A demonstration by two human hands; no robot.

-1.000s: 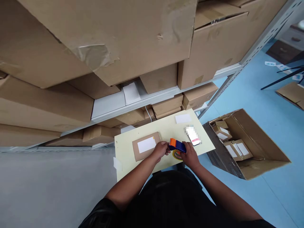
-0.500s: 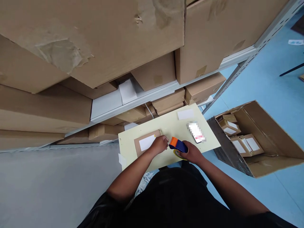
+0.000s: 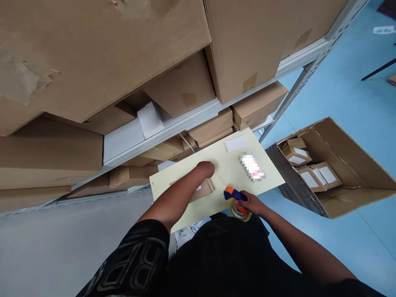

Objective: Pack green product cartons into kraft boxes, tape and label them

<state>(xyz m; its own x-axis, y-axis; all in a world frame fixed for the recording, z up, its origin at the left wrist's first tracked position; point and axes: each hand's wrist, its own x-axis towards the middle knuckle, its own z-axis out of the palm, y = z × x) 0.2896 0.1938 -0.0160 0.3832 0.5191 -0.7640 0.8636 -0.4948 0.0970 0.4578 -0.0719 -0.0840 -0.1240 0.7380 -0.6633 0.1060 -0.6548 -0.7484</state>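
Observation:
My right hand [image 3: 250, 203] grips a blue and orange tape dispenser [image 3: 234, 194] over the near edge of the pale board. Below its head hangs a roll of tape [image 3: 237, 212] with a yellow rim. My left hand [image 3: 206, 168] is closed, its fingers curled underneath and mostly hidden, above the far side of a small flat cardboard box [image 3: 205, 192]. A faint clear strip of tape seems to run between that hand and the dispenser. My left forearm covers much of the box and its white label.
The pale board [image 3: 262, 161] also bears a white paper [image 3: 236, 143] and a blurred phone [image 3: 252, 167]. A large open carton [image 3: 355, 181] with several small labelled boxes stands on the right. Beyond the board, metal shelving [image 3: 173, 132] holds many cartons [image 3: 173, 86].
My left hand has moved away from the dispenser, toward the far side of the box. The dispenser has tipped and shifted slightly nearer my body, showing more of its roll. The view has shifted.

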